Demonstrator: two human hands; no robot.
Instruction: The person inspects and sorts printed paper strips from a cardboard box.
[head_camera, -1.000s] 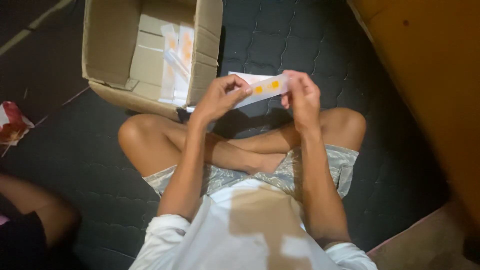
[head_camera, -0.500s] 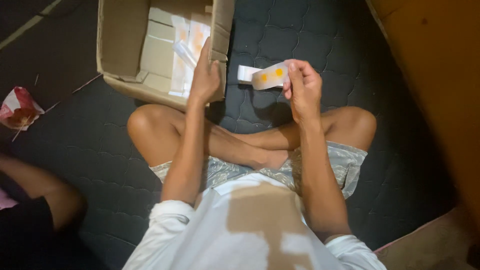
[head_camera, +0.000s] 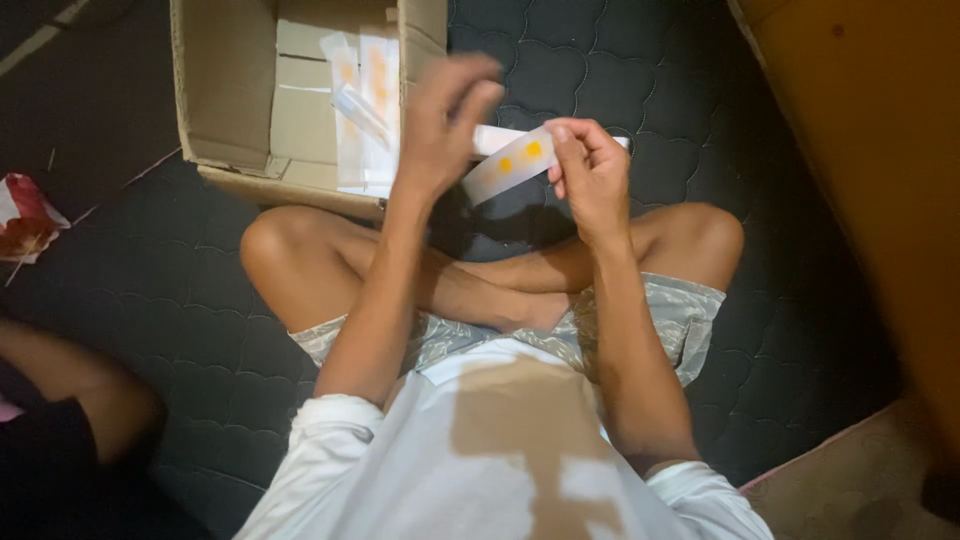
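Head camera shows a long white packet with two orange dots (head_camera: 512, 163) held above the crossed legs, its long axis slanting from near-left up to far-right. Right hand (head_camera: 590, 175) pinches its right end between thumb and fingers; left hand (head_camera: 440, 125), blurred, fingers loosely curled, sits at its left end, grip unclear. Just beyond, far-left, stands an open cardboard box (head_camera: 225, 90) holding similar packets (head_camera: 365, 100).

We see our right hand (head_camera: 590, 175) pinching a white packet with orange dots (head_camera: 510, 165), while our blurred left hand (head_camera: 440, 125) hovers at its other end. An open cardboard box (head_camera: 225, 90) of similar packets sits just beyond our crossed legs (head_camera: 330, 265) on the dark quilted mat (head_camera: 790, 300).
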